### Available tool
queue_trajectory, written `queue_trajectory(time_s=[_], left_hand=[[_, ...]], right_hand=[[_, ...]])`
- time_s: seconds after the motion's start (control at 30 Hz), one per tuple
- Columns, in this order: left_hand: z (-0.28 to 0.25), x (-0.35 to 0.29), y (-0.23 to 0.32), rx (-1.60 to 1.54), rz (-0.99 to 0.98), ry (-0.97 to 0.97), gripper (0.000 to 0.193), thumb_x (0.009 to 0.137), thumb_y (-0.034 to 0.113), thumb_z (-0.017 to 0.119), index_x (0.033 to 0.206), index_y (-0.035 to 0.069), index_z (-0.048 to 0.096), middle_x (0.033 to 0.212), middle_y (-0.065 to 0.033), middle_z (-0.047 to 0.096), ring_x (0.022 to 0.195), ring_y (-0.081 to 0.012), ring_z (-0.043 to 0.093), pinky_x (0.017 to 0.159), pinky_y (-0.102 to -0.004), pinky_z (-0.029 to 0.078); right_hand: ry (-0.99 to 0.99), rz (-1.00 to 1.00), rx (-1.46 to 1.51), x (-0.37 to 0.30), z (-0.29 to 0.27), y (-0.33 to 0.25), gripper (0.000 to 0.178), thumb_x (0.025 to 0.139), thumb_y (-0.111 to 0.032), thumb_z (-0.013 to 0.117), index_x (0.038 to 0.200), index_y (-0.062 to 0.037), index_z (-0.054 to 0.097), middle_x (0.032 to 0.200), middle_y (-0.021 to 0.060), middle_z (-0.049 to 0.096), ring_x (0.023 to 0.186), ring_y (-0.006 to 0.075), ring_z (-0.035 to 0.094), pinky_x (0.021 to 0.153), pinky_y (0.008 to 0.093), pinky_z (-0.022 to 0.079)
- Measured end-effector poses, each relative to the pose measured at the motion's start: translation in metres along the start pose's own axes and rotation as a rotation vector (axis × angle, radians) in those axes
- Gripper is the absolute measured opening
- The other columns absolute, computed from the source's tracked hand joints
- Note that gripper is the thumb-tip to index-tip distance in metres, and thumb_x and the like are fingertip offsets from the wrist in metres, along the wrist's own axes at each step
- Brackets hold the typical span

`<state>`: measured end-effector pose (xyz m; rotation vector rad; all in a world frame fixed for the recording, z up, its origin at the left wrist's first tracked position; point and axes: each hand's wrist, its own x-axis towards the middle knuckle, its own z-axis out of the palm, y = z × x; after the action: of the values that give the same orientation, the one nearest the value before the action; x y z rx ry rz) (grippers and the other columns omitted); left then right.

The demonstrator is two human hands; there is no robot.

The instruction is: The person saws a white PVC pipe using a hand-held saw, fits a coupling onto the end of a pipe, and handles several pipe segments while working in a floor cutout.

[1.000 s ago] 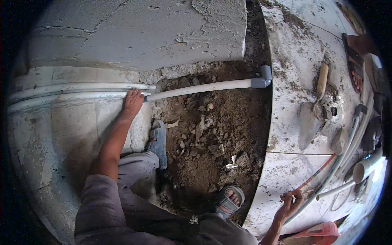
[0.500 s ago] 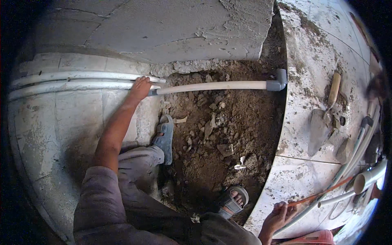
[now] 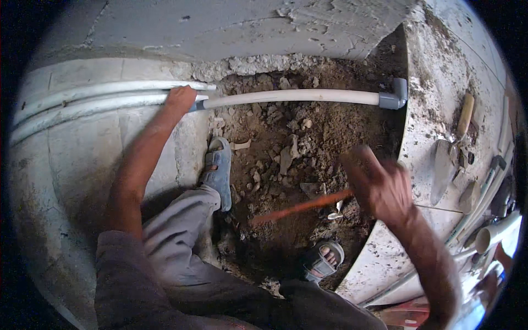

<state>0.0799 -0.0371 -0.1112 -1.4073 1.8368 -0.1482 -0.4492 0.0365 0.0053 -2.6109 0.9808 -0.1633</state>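
My left hand (image 3: 181, 100) is closed round the end of the lower white pipe (image 3: 110, 101), beside a grey coupling (image 3: 202, 103). From that coupling a cream pipe (image 3: 286, 96) runs right across the dug soil to a grey elbow (image 3: 397, 99), which points away from me. The upper white pipe (image 3: 121, 86) lies just beyond the lower one and ends near my knuckles. Over the soil on the right, my right hand (image 3: 379, 184) grips a long thin orange strip (image 3: 302, 207), smeared by motion and slanting down to the left; its exact kind cannot be made out.
Soil and rubble (image 3: 297, 159) fill the trench between the concrete ledge and the dirty white tiles (image 3: 429, 132). A trowel (image 3: 448, 165) lies on the tiles. Beyond it are long pipes (image 3: 478, 203) and a wide pipe (image 3: 492, 236). My sandalled feet (image 3: 217, 170) flank the trench.
My right hand has swung up and left from the tiles to above the trench, bringing the orange strip with it. My left hand stays on the pipe. The view has shifted slightly.
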Motion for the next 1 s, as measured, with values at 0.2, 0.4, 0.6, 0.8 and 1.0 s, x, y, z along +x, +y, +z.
queue_trajectory(time_s=[0.2,0.4,0.6,0.8,1.0], left_hand=[[0.001,0.012,0.008,-0.142,-0.111,0.003,0.013,0.076,0.011,0.059,0.079,0.002,0.068,0.082,-0.0169,0.066,0.079,-0.0290,0.067,0.068,-0.0405,0.054],[-0.002,0.007,0.011,-0.138,-0.145,0.082,0.015,0.076,0.012,0.057,0.078,0.003,0.069,0.080,-0.0175,0.066,0.076,-0.0301,0.067,0.065,-0.0407,0.054],[0.003,0.009,0.014,-0.134,-0.214,-0.005,0.016,0.077,0.014,0.058,0.082,0.004,0.070,0.086,-0.0169,0.067,0.080,-0.0296,0.067,0.070,-0.0402,0.054],[0.003,0.010,0.014,-0.124,-0.185,0.012,0.016,0.075,0.018,0.062,0.081,0.005,0.070,0.084,-0.0161,0.067,0.081,-0.0282,0.067,0.071,-0.0400,0.053],[-0.006,0.015,0.019,-0.020,-0.061,0.030,0.021,0.082,0.014,0.051,0.081,0.009,0.071,0.088,-0.0120,0.068,0.081,-0.0259,0.067,0.069,-0.0395,0.054]], right_hand=[[-0.132,0.030,-0.280,0.107,0.048,0.022,0.034,0.084,-0.016,0.051,0.116,-0.0053,0.051,0.117,0.0139,0.052,0.074,0.0254,0.065,0.061,0.0384,0.052],[-0.231,0.175,-0.222,0.135,0.076,0.035,0.028,0.087,-0.015,0.049,0.114,-0.0069,0.052,0.104,0.0160,0.059,0.081,0.0281,0.065,0.065,0.0394,0.052],[-0.148,0.234,-0.215,0.135,0.086,0.034,0.019,0.089,-0.017,0.047,0.102,-0.0101,0.058,0.091,0.0103,0.063,0.082,0.0247,0.066,0.066,0.0361,0.052],[-0.133,0.233,-0.188,0.132,0.080,0.037,0.020,0.088,-0.019,0.049,0.103,-0.0107,0.059,0.090,0.0102,0.064,0.083,0.0246,0.066,0.066,0.0355,0.052],[-0.270,0.279,-0.206,0.132,0.078,0.035,0.024,0.088,-0.018,0.051,0.111,-0.0112,0.057,0.095,0.0135,0.061,0.079,0.0234,0.066,0.062,0.0362,0.052]])
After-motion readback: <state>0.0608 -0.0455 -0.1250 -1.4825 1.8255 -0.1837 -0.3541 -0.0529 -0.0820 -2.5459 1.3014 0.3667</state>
